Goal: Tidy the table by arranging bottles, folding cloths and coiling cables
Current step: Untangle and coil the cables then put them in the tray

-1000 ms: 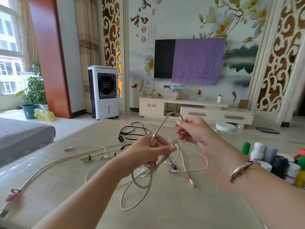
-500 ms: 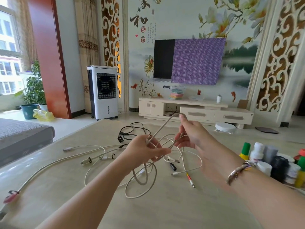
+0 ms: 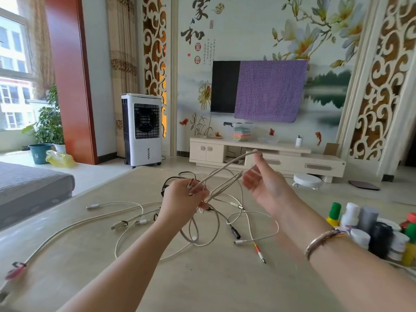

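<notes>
Cable (image 3: pixel 221 174) gripped by left hand (image 3: pixel 184 199), bottles (image 3: pixel 369 228) at right, black cord (image 3: pixel 180 179) behind

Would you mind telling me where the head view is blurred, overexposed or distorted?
Head view: right hand smeared by motion blur, left hand gripping the white cable sharper; window blown out by daylight; wide-angle lens bends the carved panel at the frame edge.

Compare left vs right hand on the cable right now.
The left hand is curled round gathered loops of the white cable, gripping them; the right hand is open, fingers extended with the cable's top bend draped over them. Left sits lower and nearer the table; right is raised higher. Both touch the same cable.
</notes>
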`<control>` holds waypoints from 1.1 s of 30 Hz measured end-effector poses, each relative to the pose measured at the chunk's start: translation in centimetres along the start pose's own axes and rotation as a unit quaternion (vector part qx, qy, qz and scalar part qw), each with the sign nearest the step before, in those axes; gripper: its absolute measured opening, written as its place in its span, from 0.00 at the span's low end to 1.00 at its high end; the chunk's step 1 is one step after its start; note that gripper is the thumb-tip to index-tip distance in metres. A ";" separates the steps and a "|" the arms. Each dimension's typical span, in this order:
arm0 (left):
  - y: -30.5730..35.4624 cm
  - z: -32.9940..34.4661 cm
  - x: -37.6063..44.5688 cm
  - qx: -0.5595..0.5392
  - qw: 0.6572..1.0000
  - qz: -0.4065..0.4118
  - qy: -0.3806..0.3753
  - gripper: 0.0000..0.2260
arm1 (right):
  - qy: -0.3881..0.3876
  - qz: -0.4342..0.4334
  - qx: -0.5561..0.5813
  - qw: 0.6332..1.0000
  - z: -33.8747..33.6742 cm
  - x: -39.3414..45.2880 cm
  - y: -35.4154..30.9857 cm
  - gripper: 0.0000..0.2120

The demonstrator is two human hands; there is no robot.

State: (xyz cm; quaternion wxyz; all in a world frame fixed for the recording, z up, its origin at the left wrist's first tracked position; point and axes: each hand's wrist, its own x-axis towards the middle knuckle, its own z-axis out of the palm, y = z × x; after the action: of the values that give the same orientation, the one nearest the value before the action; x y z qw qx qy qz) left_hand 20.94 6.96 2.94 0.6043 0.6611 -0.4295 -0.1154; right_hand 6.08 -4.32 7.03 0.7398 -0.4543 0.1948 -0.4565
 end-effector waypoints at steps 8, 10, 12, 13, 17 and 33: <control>-1.2 -0.5 0.2 0.095 0.995 0.002 0.010 0.07 | -0.112 0.163 -0.047 0.979 -0.5 -0.3 3.5 0.28; -1.5 -1.2 0.6 0.132 0.990 0.011 0.048 0.07 | -0.097 0.098 -0.124 0.983 -0.3 0.0 3.1 0.21; -1.8 -1.8 1.1 0.142 0.986 0.009 0.084 0.08 | -0.051 0.025 -0.236 0.970 -0.5 0.3 2.4 0.18; -1.9 -2.0 1.3 0.145 0.985 0.006 0.097 0.08 | -0.025 -0.020 -0.303 0.953 -0.5 0.4 1.9 0.18; -2.6 -2.6 1.7 0.168 0.979 -0.028 0.112 0.09 | 0.041 -0.190 -0.659 0.727 -1.3 0.5 -0.4 0.22; 2.8 -1.7 -0.3 -0.245 0.960 -0.061 -0.119 0.14 | -0.057 -0.049 -0.573 0.816 1.1 -0.9 -3.8 0.16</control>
State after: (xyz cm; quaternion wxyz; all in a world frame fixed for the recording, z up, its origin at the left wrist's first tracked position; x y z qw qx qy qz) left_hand 20.72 8.69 5.75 0.6838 0.4994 -0.4161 -0.3315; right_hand 4.48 -3.65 10.74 0.3325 -0.8300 0.3564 -0.2712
